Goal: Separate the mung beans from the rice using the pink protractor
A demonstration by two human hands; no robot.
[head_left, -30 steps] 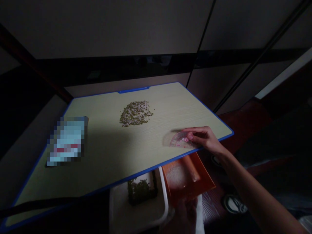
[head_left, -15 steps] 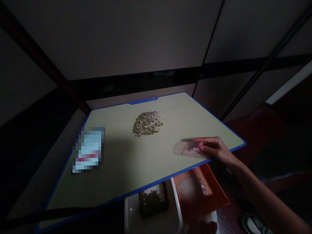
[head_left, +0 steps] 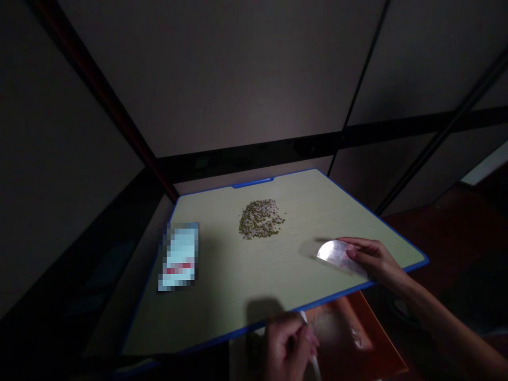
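Right hand pinches clear semicircular plastic sheet; green-and-pale grain pile, frame centre, untouched; left hand curled, blurred, hold unclear.

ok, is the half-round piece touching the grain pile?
No, a gap separates the grain pile from the half-round piece in the right hand.

The right hand holds a half-round piece over the pale board, the left hand at its near edge.
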